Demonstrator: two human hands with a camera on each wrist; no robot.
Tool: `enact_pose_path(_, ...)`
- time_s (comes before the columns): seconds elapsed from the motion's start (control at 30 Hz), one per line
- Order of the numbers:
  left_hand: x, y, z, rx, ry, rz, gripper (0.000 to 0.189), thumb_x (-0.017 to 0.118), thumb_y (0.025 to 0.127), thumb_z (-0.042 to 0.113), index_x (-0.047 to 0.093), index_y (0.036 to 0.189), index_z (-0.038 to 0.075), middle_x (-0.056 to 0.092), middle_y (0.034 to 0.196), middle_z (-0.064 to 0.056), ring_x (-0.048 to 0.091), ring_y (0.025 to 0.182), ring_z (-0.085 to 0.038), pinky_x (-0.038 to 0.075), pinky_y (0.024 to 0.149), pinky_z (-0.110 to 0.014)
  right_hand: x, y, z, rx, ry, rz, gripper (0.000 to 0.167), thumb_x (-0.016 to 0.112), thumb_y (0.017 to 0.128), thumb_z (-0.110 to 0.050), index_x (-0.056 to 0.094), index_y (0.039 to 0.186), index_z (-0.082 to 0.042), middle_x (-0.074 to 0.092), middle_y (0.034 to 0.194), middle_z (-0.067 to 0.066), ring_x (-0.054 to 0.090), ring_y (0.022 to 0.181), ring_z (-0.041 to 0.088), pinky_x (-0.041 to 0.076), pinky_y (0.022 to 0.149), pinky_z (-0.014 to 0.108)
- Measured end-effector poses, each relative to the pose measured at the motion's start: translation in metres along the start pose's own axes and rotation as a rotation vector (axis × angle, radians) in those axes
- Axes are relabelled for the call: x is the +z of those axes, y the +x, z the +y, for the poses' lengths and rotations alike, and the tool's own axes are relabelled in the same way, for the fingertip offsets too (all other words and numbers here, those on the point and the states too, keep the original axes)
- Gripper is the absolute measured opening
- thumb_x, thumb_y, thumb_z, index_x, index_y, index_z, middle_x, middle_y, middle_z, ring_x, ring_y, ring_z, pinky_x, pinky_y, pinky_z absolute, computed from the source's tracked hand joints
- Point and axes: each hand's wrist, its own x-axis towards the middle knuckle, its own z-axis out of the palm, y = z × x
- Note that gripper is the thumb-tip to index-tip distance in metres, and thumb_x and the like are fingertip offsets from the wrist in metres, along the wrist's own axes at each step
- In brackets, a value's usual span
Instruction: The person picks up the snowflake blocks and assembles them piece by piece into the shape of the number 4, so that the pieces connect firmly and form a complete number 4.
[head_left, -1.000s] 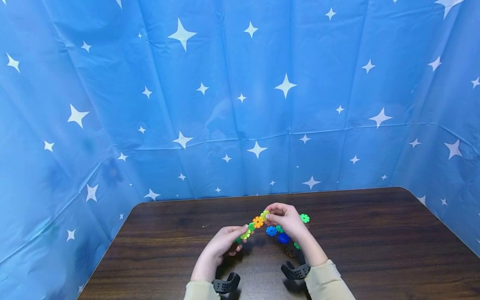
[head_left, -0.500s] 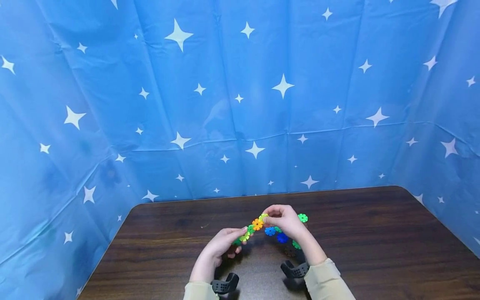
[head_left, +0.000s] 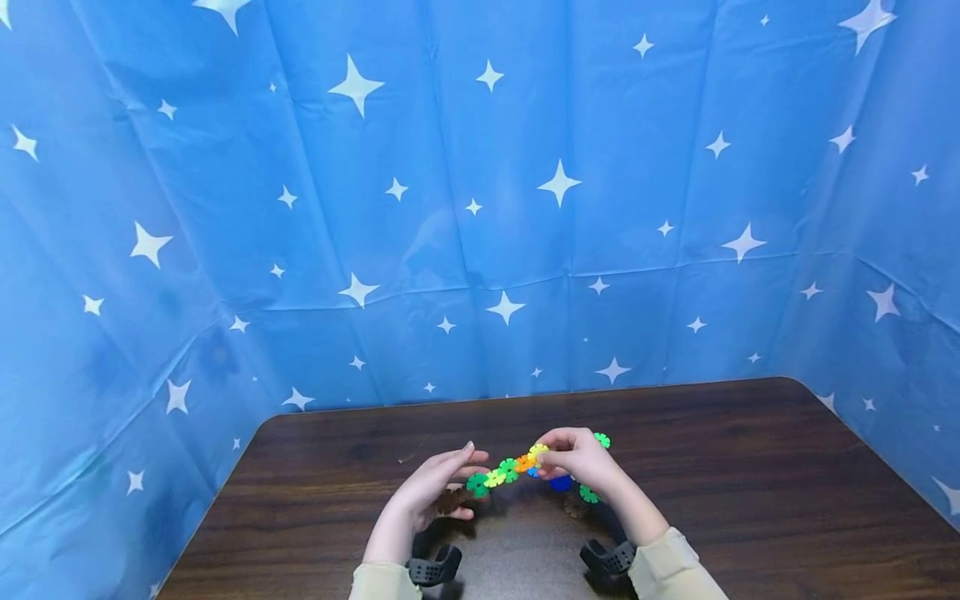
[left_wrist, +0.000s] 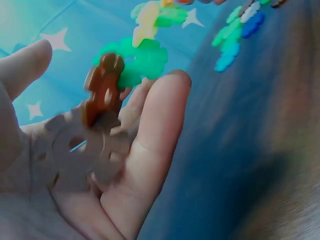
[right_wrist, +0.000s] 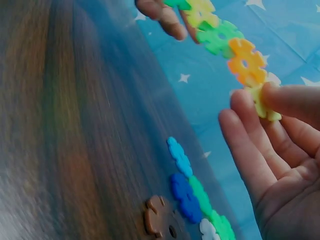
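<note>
A chain of interlocking flower-shaped plastic discs runs between the two hands, above the table. My right hand (head_left: 581, 458) pinches its yellow end disc (right_wrist: 257, 102) between thumb and fingers. Beside that comes an orange disc (head_left: 523, 463), then green and yellow ones. At the left end, a darker green disc (head_left: 477, 485) joins a brown disc (left_wrist: 104, 90). A dull brownish-grey disc (left_wrist: 82, 150) lies against the palm of my left hand (head_left: 427, 492). That hand's thumb stands raised, away from the chain, and its fingers extend behind and below the discs.
Loose discs lie on the dark wooden table (head_left: 315, 500) near the right hand: dark blue (head_left: 560, 483), green (head_left: 589, 494), light blue (right_wrist: 179, 156), brown (right_wrist: 162, 220) and white (right_wrist: 207, 230). A blue star-patterned curtain (head_left: 420, 233) hangs behind the table.
My left thumb and fingers have let go of the chain's middle and spread, moving slightly left. The chain has become flatter and brown discs show at its left end. The right hand keeps its pinch.
</note>
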Motion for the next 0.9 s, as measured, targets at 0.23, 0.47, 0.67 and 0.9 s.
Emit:
enact_pose_path(0.23,-0.010,-0.005,0.017,0.068,-0.017,0.084,0.082,0.045,0.093,0.065,0.042,0.142,0.000,0.052,0.135,-0.023,0.058,0.113,-0.040,0.055,0.079,-0.044,0.007,-0.002,0.003,0.043,0.139,0.160,0.023,0.064,0.092,-0.005,0.061,0.109,0.011,0.067,0.089,0.013,0.070,0.079,0.025,0.056,0.075,0.039)
enact_pose_path(0.47,-0.007,-0.007,0.015,0.200,-0.192,0.258,0.086,0.028,0.097,0.066,0.025,0.149,-0.002,0.036,0.145,-0.032,0.049,0.124,-0.042,0.047,0.095,-0.045,0.017,0.001,-0.003,0.048,0.305,0.329,0.023,0.061,0.093,0.001,0.059,0.113,0.012,0.066,0.091,0.015,0.070,0.079,0.025,0.056,0.076,0.036)
enact_pose_path(0.67,0.020,0.002,-0.001,0.292,-0.349,0.287,0.084,0.025,0.098,0.064,0.018,0.151,-0.001,0.035,0.148,-0.027,0.045,0.129,-0.039,0.040,0.102,-0.045,0.024,0.005,-0.012,0.048,0.417,0.424,0.023,0.060,0.093,0.001,0.059,0.114,0.012,0.066,0.090,0.016,0.070,0.077,0.023,0.056,0.074,0.033)
enact_pose_path(0.9,0.061,0.016,-0.005,0.330,-0.412,0.248,0.070,0.027,0.105,0.050,0.004,0.154,0.007,0.035,0.150,-0.023,0.046,0.129,-0.036,0.040,0.102,-0.047,0.032,0.009,-0.015,0.043,0.489,0.450,0.022,0.060,0.094,0.000,0.058,0.113,0.011,0.067,0.088,0.015,0.070,0.074,0.020,0.056,0.073,0.034)
